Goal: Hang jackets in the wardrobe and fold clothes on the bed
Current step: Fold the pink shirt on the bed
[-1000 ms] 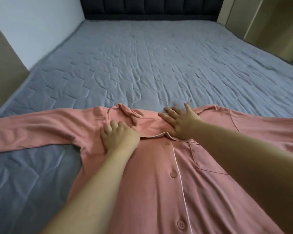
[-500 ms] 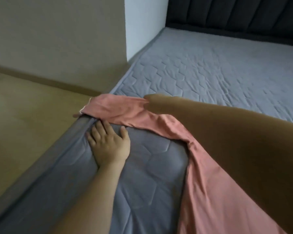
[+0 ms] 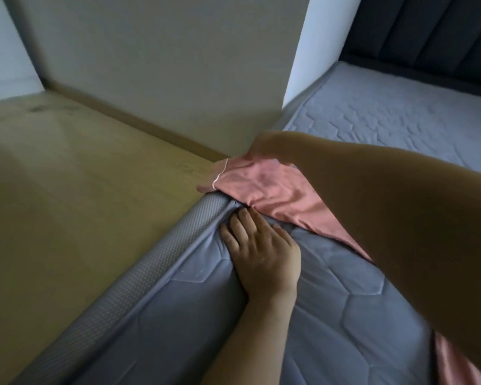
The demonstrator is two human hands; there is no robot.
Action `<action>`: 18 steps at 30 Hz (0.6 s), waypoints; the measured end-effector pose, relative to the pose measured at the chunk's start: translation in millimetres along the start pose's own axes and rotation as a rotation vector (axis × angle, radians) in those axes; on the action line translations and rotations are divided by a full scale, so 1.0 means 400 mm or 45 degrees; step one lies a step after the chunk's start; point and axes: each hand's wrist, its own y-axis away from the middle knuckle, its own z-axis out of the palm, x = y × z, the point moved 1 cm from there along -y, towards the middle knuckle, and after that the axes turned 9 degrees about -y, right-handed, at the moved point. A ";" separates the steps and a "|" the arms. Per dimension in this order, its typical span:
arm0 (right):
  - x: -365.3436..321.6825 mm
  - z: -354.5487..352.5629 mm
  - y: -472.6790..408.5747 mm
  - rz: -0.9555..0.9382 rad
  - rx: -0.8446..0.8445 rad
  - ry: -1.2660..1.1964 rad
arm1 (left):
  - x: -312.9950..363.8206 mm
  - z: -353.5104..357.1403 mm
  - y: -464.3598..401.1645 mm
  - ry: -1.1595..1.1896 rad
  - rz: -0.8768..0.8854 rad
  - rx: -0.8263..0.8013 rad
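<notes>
- The pink shirt sleeve (image 3: 264,187) is soft, thin, matte fabric with loose creases, and a fine white piping line runs along its cuff edge.
- It is a long, flat band. Its long axis runs from the cuff at about 10 o'clock, at the mattress edge, toward 4 o'clock, where it passes under the right forearm; the cuff points out over the floor.
- A further patch of the same pink cloth shows at the lower right corner of the view.
- The right hand (image 3: 254,151) reaches across to the cuff end. It grips the cuff, with fingertips showing beneath the fabric past the bed edge and the thumb on top.
- The left hand (image 3: 257,251) lies flat and relaxed, palm down, on the mattress just beside the sleeve's lower edge. Its fingers point toward 11 o'clock, and their tips are at the seam of the bed's edge.
- The bed (image 3: 372,315) has a grey quilted cover stitched in hexagon shapes, a raised piped seam and a side band with a dotted mesh texture.
- The headboard (image 3: 428,31), at 1 o'clock, is dark, padded and channelled in vertical panels.
- The floor (image 3: 75,184), at 9 o'clock, is smooth, yellowish wood grain.
- A plain, flat beige panel (image 3: 161,59) stands at 12 o'clock.
</notes>
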 end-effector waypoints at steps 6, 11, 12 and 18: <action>-0.044 -0.054 0.043 0.116 0.115 -0.206 | -0.003 -0.006 0.001 0.062 0.004 -0.047; -0.002 -0.111 0.115 0.244 0.234 -0.626 | -0.007 0.010 -0.003 0.053 0.058 -0.002; 0.017 -0.136 0.149 0.260 0.270 -0.705 | -0.009 0.011 -0.002 0.030 0.074 -0.003; 0.251 -0.268 0.418 0.202 0.427 -1.200 | 0.014 -0.014 -0.014 -0.351 0.123 -0.253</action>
